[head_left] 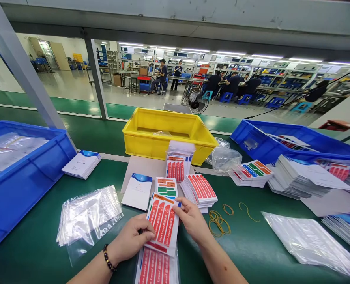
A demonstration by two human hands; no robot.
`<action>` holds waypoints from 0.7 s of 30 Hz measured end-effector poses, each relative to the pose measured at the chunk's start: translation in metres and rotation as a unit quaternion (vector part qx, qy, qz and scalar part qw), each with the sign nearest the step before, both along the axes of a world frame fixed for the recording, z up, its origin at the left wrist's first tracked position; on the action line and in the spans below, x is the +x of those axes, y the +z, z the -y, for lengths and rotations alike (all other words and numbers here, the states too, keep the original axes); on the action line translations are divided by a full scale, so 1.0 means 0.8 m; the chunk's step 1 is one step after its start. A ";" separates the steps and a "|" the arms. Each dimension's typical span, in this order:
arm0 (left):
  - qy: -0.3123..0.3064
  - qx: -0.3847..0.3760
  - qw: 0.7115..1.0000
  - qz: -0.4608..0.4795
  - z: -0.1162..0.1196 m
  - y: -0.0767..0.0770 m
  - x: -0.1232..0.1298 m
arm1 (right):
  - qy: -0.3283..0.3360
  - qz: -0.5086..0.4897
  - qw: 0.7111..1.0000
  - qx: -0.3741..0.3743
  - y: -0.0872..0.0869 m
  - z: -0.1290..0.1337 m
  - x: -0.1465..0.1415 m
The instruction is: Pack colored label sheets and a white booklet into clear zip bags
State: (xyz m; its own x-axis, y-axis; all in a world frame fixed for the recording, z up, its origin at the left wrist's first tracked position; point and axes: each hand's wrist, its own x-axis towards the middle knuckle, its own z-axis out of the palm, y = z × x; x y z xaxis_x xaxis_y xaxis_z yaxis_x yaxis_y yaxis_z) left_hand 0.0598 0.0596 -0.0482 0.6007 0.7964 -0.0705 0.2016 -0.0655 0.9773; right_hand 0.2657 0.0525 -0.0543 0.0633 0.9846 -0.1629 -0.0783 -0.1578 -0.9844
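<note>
Between my two hands is a sticker sheet (163, 223) with red "Max Level" strips. My left hand (135, 236) pinches its left edge, and a beaded bracelet circles that wrist. At the sheet's upper right corner, my right hand (192, 221) grips with thumb and fingers. Below it lies a clear bag (157, 268) with similar red strips inside. Just beyond are a white booklet stack (137, 190), a sheet with orange and green shapes (166, 186), and a fanned pile of red sticker sheets (200, 189). Whether more sheets are under the held one, I cannot tell.
Clear bags (88, 215) lie left, near a booklet pile (81, 163) and a blue bin (23, 189). A yellow bin (151, 144) stands behind. Rubber bands (219, 223) and more bags (311, 240) are on the right, with paper stacks (299, 177) before another blue bin (251, 138).
</note>
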 end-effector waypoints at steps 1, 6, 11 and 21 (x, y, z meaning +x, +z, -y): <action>0.010 -0.006 1.000 0.007 0.000 0.000 0.001 | 0.012 0.011 1.000 0.000 -0.002 0.001 -0.003; 0.078 -0.026 0.995 0.047 0.000 -0.002 0.002 | 0.121 0.148 0.978 0.078 0.004 0.011 -0.009; 0.096 -0.033 0.993 0.060 0.001 -0.002 0.002 | 0.223 0.166 0.958 0.074 0.014 0.018 -0.008; 0.120 -0.192 0.973 0.053 -0.002 -0.001 0.006 | 0.150 0.093 0.984 0.002 0.008 0.018 -0.014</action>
State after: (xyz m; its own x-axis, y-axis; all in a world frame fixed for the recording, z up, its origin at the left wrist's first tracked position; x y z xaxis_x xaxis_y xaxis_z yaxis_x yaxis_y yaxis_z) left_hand 0.0643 0.0608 -0.0490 0.4214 0.8414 -0.3385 0.0625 0.3454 0.9364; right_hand 0.2549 0.0379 -0.0475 -0.2027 0.9640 -0.1721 0.1522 -0.1425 -0.9780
